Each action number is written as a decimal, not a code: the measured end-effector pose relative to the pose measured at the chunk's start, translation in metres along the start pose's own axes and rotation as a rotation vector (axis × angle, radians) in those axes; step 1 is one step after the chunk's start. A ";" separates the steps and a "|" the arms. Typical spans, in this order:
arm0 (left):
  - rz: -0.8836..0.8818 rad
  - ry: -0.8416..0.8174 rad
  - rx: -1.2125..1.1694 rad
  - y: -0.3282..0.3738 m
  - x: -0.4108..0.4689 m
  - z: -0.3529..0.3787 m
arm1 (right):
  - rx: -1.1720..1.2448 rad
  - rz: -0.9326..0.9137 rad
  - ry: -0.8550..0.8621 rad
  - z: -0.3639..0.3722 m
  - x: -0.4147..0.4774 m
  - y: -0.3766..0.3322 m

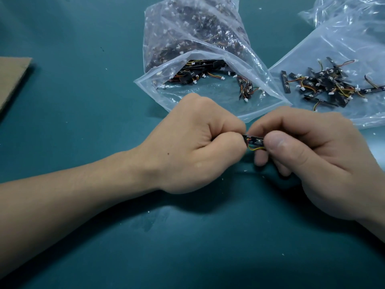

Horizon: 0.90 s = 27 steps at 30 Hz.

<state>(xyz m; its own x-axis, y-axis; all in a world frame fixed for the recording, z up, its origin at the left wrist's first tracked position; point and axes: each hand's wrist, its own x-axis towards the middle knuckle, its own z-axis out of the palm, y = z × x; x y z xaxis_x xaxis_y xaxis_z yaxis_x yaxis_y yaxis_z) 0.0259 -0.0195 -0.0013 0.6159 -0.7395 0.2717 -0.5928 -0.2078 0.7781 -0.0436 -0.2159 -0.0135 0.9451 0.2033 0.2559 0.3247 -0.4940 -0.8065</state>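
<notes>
The small black circuit-board strip (255,141) with yellow and red wires sat at the centre of the frame, over the teal counter (83,38). My left hand (193,147) pinched its left end, fingers curled tight. My right hand (316,163) gripped its right end between thumb and forefinger. Upper centre lay an open clear plastic bag (208,97) full of such strips. At the upper right, a loose pile of strips (325,84) rested on a flat clear plastic bag (333,46). A brown cardboard sheet (12,80) lay at the left edge.
</notes>
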 end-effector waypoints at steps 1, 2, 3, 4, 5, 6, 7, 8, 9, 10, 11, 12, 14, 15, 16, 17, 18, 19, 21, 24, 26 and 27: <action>0.010 0.004 -0.001 0.001 0.000 0.000 | 0.016 0.003 0.007 0.000 -0.001 0.000; 0.015 0.005 0.001 0.001 0.000 -0.001 | 0.015 0.000 0.011 0.000 -0.001 0.000; 0.015 0.004 0.002 0.001 0.000 -0.001 | 0.000 -0.006 0.012 0.000 -0.001 0.000; 0.011 0.003 0.002 0.001 0.000 -0.001 | -0.026 -0.014 0.015 0.001 -0.001 0.000; 0.000 0.000 0.005 0.000 0.000 -0.001 | -0.061 -0.020 0.026 0.001 0.000 0.000; -0.016 -0.004 0.013 -0.001 -0.001 -0.001 | -0.101 -0.024 0.043 0.002 0.000 0.000; -0.035 -0.010 0.023 -0.002 -0.001 -0.001 | -0.135 -0.023 0.061 0.002 0.000 -0.001; -0.053 -0.013 0.033 -0.003 -0.001 -0.001 | -0.155 -0.019 0.075 0.002 0.000 -0.001; -0.065 -0.015 0.042 -0.003 -0.001 -0.002 | -0.159 -0.014 0.084 0.002 0.000 -0.001; -0.066 -0.017 0.050 -0.002 -0.001 -0.002 | -0.149 -0.012 0.086 0.002 0.000 0.000; -0.059 -0.021 0.058 -0.002 -0.001 -0.002 | -0.132 -0.014 0.080 0.002 0.000 0.000; -0.047 -0.026 0.066 -0.001 -0.002 -0.002 | -0.122 -0.018 0.070 0.002 -0.001 0.000; -0.027 -0.032 0.077 0.000 -0.002 -0.003 | -0.159 -0.032 0.058 0.002 -0.001 0.000; -0.026 -0.029 0.075 -0.001 -0.002 -0.002 | -0.189 -0.040 0.054 0.002 -0.001 0.000; -0.030 -0.023 0.067 -0.001 -0.002 -0.002 | -0.202 -0.046 0.048 0.002 -0.001 0.000; -0.033 -0.020 0.061 -0.002 -0.002 -0.002 | -0.190 -0.049 0.036 0.001 0.000 0.000; -0.029 -0.019 0.062 -0.002 -0.002 -0.002 | -0.165 -0.050 0.020 0.000 0.000 0.000; -0.021 -0.016 0.069 -0.002 -0.002 -0.001 | -0.145 -0.051 0.006 0.000 0.000 0.000; 0.000 0.006 0.075 -0.002 -0.002 -0.001 | -0.112 -0.053 -0.003 -0.001 -0.001 0.000; 0.030 0.088 0.037 -0.003 -0.003 -0.001 | -0.021 -0.033 -0.015 -0.001 -0.002 0.000; 0.087 0.101 0.053 -0.001 -0.003 0.000 | -0.051 -0.039 -0.032 -0.002 -0.002 0.001; 0.114 0.093 0.074 0.000 -0.004 0.000 | -0.086 -0.047 -0.051 -0.003 -0.002 0.001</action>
<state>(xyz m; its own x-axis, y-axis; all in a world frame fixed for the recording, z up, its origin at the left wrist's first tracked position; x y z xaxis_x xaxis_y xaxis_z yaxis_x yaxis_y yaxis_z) 0.0234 -0.0167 -0.0025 0.5858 -0.6989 0.4103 -0.6964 -0.1752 0.6959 -0.0445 -0.2192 -0.0137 0.9263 0.2700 0.2630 0.3728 -0.5531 -0.7450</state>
